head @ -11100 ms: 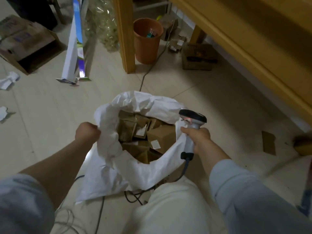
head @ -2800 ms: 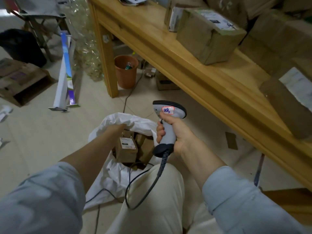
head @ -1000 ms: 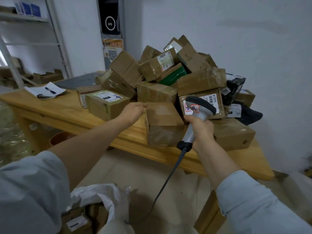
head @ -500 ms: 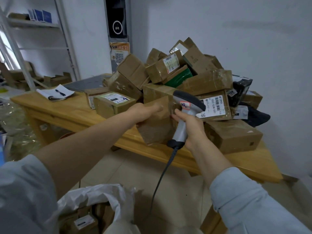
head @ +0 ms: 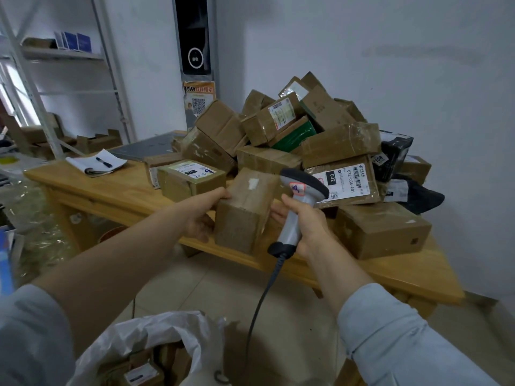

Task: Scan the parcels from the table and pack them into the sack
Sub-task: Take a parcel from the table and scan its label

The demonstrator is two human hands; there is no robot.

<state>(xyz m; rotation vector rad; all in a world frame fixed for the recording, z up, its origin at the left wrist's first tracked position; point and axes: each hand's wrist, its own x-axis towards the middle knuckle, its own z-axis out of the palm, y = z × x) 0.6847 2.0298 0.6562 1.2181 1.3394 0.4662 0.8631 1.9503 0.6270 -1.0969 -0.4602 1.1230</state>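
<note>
My left hand (head: pixel 201 215) grips a brown cardboard parcel (head: pixel 245 207) by its left side, lifted at the front edge of the wooden table (head: pixel 117 190). My right hand (head: pixel 305 221) holds a grey barcode scanner (head: pixel 299 201) by its handle, and its fingertips touch the parcel's right side. The scanner's head points away, over the parcel. No label shows on the parcel's near faces. A heap of parcels (head: pixel 315 140) covers the table behind. The white sack (head: pixel 156 341) stands open on the floor at the bottom left, with several parcels inside.
A labelled parcel (head: pixel 192 179) sits left of the held one, and a large box (head: pixel 381 229) to its right. A notebook with a pen (head: pixel 97 164) lies at the table's left end. The scanner cable (head: pixel 259 307) hangs to the floor. Metal shelves (head: pixel 55 79) stand at the back left.
My left hand has pulled the parcel off the table toward me and tipped it. The right hand with the scanner has come closer and now touches the parcel's right side.
</note>
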